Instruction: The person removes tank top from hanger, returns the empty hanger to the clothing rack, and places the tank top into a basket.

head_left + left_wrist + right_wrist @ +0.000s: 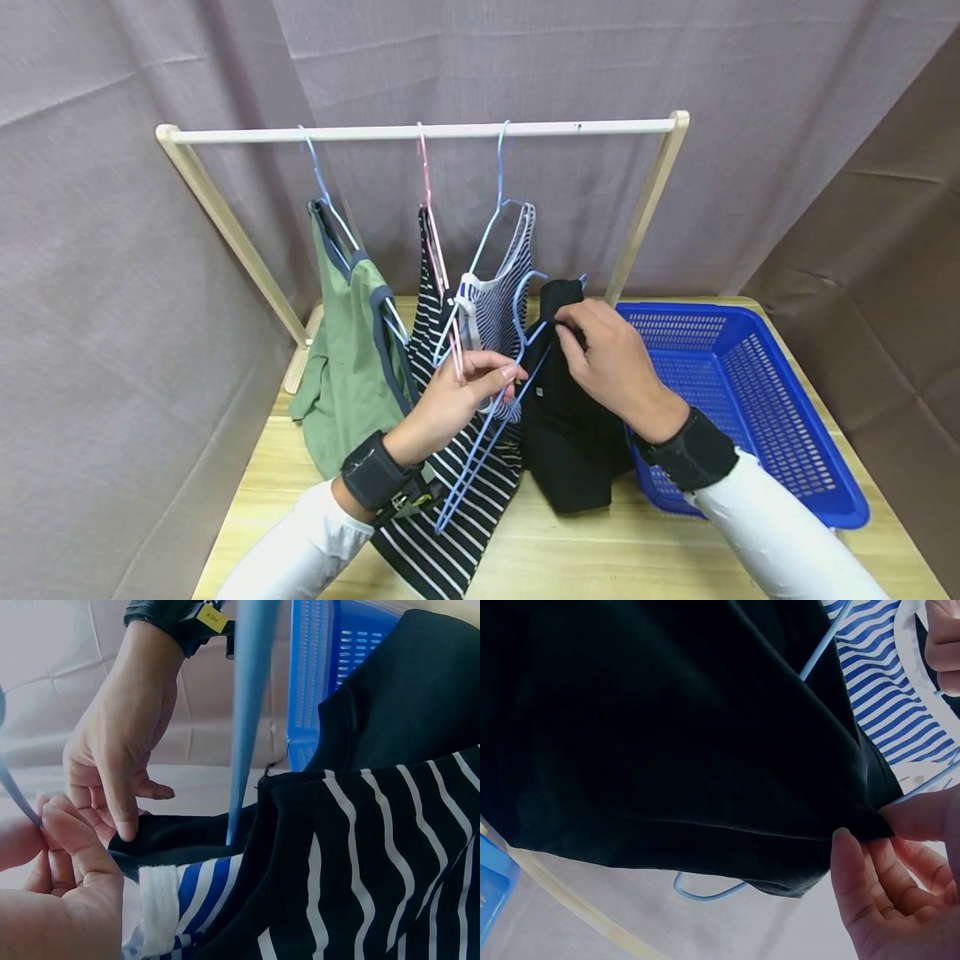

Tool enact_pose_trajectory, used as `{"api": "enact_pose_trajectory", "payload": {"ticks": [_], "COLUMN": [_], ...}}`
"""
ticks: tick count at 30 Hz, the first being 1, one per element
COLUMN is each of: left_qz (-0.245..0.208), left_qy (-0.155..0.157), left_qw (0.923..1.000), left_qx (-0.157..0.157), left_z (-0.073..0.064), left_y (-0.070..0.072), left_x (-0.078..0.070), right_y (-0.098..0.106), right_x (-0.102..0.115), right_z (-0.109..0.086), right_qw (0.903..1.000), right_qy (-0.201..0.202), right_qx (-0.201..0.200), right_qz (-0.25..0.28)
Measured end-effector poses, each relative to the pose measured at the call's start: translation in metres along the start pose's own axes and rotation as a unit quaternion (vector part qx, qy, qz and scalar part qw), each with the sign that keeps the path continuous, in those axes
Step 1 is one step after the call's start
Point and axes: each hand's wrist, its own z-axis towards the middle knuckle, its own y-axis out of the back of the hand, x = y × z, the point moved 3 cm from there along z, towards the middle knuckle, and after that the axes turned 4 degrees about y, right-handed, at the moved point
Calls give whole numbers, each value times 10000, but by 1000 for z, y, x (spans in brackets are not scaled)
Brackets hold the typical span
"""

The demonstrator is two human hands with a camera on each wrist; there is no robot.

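A light blue hanger (480,454) is pinched between the thumb and fingers of my left hand (465,392). Its far end runs into a black garment (573,450), and its hook (517,300) points away from me. My right hand (611,362) pinches the upper edge of that garment; the right wrist view shows thumb and fingertips on the black cloth (667,757). How far the hanger reaches inside the cloth is hidden. Just behind my left hand hang a blue-and-white striped top (510,308) and a black-and-white striped garment (457,492).
A white rail (375,134) on wooden posts spans the back. From it a green top (348,367) hangs at the left on a blue hanger, and the striped garments hang on pink and blue hangers. A blue plastic basket (787,400) stands at the right on the wooden table (562,550).
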Motion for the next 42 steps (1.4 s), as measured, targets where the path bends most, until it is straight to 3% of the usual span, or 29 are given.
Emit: {"api": "enact_pose_trajectory", "payload": {"ticks": [18, 33, 42], "left_qz": [-101, -465, -634], "left_qy": [-115, -232, -194], "left_qw": [9998, 9984, 9973], "left_qx": [89, 219, 307], "left_z": [-6, -14, -24], "left_y": [0, -15, -25], "left_x": [1, -2, -5], "right_y": [-5, -2, -3], "right_x": [-9, -16, -26], "right_z": [4, 7, 5], "right_qw": [9995, 9984, 9978], "right_qy": [-129, -285, -548], "right_qx": [-285, -491, -360], "right_qz": [102, 33, -16]}}
